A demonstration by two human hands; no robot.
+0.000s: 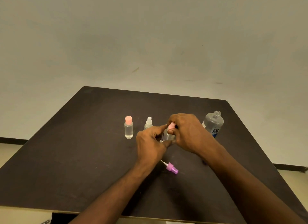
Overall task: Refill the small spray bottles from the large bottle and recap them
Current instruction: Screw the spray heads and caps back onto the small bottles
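Both hands meet over the middle of the worktop [70,157], wrapped around one small clear bottle [166,135]. Left hand [150,143] grips the body from the left side, thumb and forefinger reaching toward the neck. Right hand [186,132] comes over the top, fingers curled and pinching a pale pink cap [171,125] right at the bottle's mouth. Looks like the bottle is tilted a bit, but the fingers cover most of it so I can't say for sure, and I can't tell whether the cap is seated or not.

Just behind the left hand stands a little spray bottle [148,123] with a whitish sprayer on it, upright. Left of that, a bit apart, another clear bottle with a salmon cap [128,127], upright and capped.

Near the wrists, on the worktop toward me, lies a purple sprayer head [171,168] on its side with its white dip tube pointing away to the upper left.

Off to the right, behind the right hand, the big bottle [213,123] stands upright with no cap, threaded neck showing, blue and white label facing me.
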